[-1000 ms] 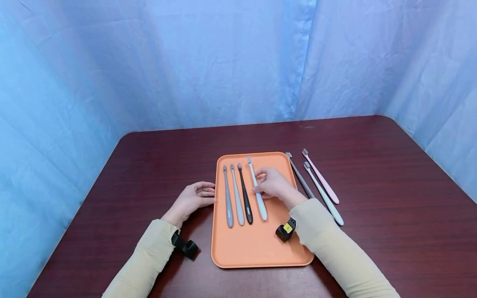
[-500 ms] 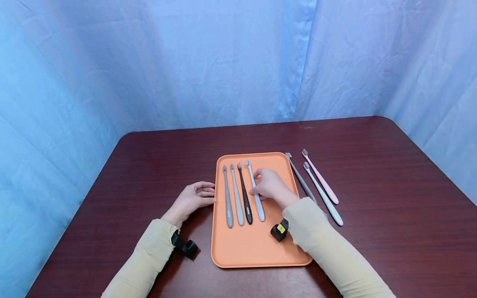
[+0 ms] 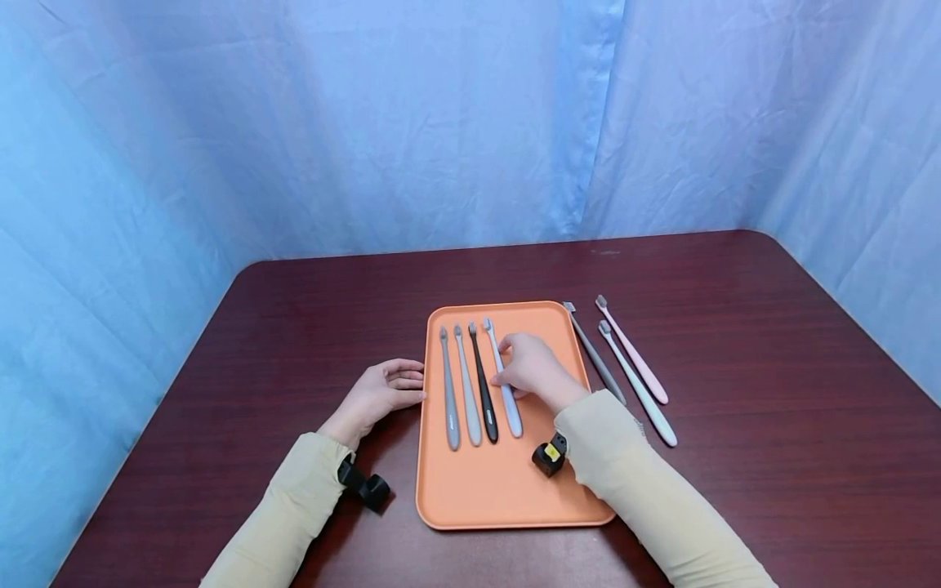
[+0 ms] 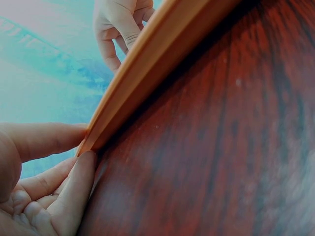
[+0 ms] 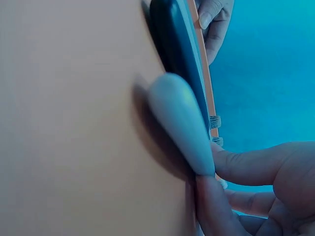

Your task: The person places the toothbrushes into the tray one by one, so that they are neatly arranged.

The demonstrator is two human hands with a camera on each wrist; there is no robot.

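Tabletop hides what right wrist shows: fingers (image 5: 236,167) pinching pale toothbrush (image 5: 179,120).

Head view above; wrist views close, perhaps table-level, sharing tray (image 3: 507,490).

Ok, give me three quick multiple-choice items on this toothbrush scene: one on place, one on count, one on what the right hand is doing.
1. Where does the pink toothbrush lie?
A. on the flat orange plastic tray
B. on the dark red wooden table, right of the tray
C. in the left hand

2. How many toothbrushes lie on the tray?
A. two
B. four
C. seven

3. What is the right hand doing?
A. pinching the pale blue-grey toothbrush
B. resting flat on the table
C. lifting the tray

Key: 1 B, it lies on the wood beside two other brushes; 2 B, four lie side by side; 3 A, the right wrist view shows fingertips round its handle.
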